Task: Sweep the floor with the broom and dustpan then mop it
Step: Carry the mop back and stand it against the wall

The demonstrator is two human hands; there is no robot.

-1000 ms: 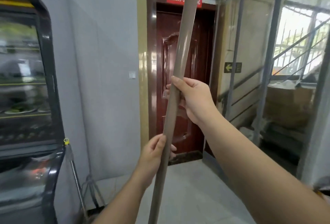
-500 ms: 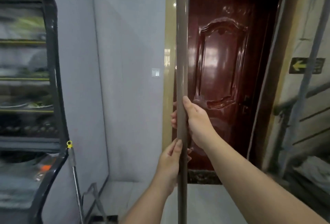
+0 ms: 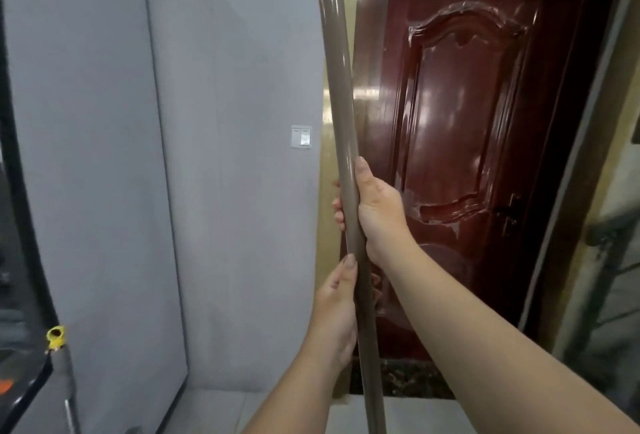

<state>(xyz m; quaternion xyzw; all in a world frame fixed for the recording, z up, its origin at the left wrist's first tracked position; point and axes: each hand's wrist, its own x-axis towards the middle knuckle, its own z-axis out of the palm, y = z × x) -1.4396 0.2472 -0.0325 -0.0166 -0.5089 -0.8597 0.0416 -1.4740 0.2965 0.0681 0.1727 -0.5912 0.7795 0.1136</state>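
A: Grey-brown plastic, that pole [image 3: 341, 115], glossy and nearly upright. The right hand [image 3: 375, 212] is the upper grip, fingers wrapped round it and thumb laid up along the shaft. The left hand [image 3: 337, 309] is the lower grip, just beneath and also curled round the pole, thumb pointing up.

B: Is it the broom or the mop?

A: I can't tell. The head is out of view below the lower grip, and the top runs out above the upper grip, with only a sliver of blue showing there.

B: How should the step be done well?

A: My judgement: the two grips sit close together, which is fine for carrying but poor for sweeping or mopping. Spreading them apart would give more leverage. Keep the pole away from the red-brown door [image 3: 467, 142], which stands just beyond the upper grip, and from the grey wall [image 3: 207, 191] to the left of both grips.

B: Anything else nearby?

A: A second, metal handle with a yellow cap [image 3: 55, 336] leans well to the left of the lower grip. A light switch [image 3: 301, 136] is on the wall, left of the upper grip.

B: Any writing?

A: None readable here: no brand on the pole, nothing on the door.
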